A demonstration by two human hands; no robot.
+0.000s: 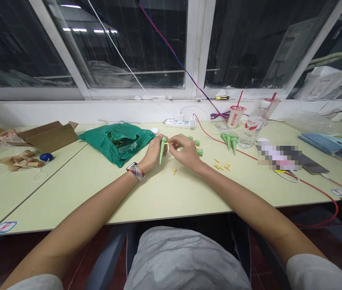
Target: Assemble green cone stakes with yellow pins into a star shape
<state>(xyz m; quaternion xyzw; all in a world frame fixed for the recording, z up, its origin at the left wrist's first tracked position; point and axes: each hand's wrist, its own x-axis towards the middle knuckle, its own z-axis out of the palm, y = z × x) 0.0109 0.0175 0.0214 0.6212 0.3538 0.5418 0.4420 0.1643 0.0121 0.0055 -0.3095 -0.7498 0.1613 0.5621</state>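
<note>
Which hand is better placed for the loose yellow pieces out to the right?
Probably the right hand: it is nearer those yellow pieces, though it pinches another one at the green spike. The left hand, farther away, holds the spike.

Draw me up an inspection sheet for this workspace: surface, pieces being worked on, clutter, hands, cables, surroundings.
Surface: pale table, seam on the left side.
Worked pieces: green spike and yellow piece in hand; other green spikes beside the bottle; loose yellow pieces on the table.
Clutter: torn green bag, cardboard box, blue ball, cup, phone.
Hands: left hand holds the green spike; right hand pinches the yellow piece at its wide end.
Cables: red cable crosses the table from near the power strip and passes over the front edge.
Surroundings: windows with dark glass; screwdriver on the sill.
</note>
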